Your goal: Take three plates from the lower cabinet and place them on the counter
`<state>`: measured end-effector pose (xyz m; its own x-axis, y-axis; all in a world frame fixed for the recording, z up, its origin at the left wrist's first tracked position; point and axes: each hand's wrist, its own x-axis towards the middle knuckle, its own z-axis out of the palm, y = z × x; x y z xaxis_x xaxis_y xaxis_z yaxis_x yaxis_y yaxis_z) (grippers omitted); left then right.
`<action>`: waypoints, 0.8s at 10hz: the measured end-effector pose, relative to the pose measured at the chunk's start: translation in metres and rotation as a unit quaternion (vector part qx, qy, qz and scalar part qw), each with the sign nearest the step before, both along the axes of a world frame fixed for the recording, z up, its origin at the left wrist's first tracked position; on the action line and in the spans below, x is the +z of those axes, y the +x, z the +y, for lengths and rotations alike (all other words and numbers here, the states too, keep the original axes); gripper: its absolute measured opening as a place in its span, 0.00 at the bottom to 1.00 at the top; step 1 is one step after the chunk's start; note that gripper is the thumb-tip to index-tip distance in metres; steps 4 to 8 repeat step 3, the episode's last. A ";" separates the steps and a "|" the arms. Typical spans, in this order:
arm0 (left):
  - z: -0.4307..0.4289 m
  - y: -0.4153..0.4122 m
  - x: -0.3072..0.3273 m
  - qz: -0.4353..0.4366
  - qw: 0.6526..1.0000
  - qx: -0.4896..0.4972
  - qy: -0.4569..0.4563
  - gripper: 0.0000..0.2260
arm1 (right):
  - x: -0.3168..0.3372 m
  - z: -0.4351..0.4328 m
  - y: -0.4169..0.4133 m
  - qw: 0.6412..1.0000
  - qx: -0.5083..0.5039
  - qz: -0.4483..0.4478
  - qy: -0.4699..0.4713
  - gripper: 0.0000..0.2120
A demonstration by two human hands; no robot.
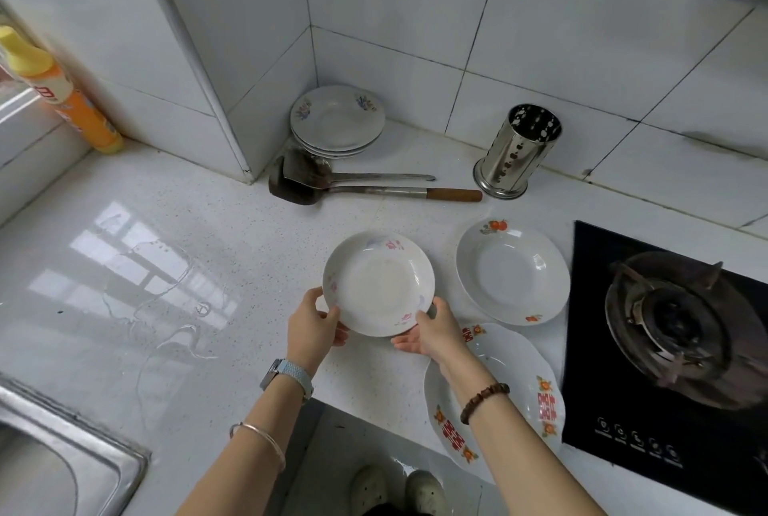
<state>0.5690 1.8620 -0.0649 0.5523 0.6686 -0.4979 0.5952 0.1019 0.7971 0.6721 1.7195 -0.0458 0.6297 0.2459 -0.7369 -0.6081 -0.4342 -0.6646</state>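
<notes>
Both hands hold a small white plate with pink flowers (378, 282) at the middle of the white counter (174, 266). My left hand (313, 326) grips its near-left rim and my right hand (432, 328) its near-right rim. Whether the plate rests on the counter or hovers just above it, I cannot tell. To its right lies a white plate with orange fruit marks (513, 270). A larger scalloped plate with red characters (519, 386) lies at the counter's front edge, partly under my right forearm.
A stack of plates (336, 120) sits in the tiled corner, with two spatulas (374, 185) in front of it. A steel utensil holder (515, 149) stands behind. A black gas hob (673, 328) is at the right, a steel sink (54, 453) at lower left, an orange bottle (62, 95) at far left.
</notes>
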 end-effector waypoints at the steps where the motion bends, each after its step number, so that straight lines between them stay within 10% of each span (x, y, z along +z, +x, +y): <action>1: -0.002 -0.003 0.002 -0.003 1.000 0.008 -0.008 0.19 | 0.003 -0.003 0.000 1.000 0.006 -0.002 0.011 0.21; 8: -0.007 -0.014 0.020 0.016 0.999 -0.011 0.035 0.20 | 0.019 -0.016 -0.004 0.998 0.041 -0.053 -0.007 0.27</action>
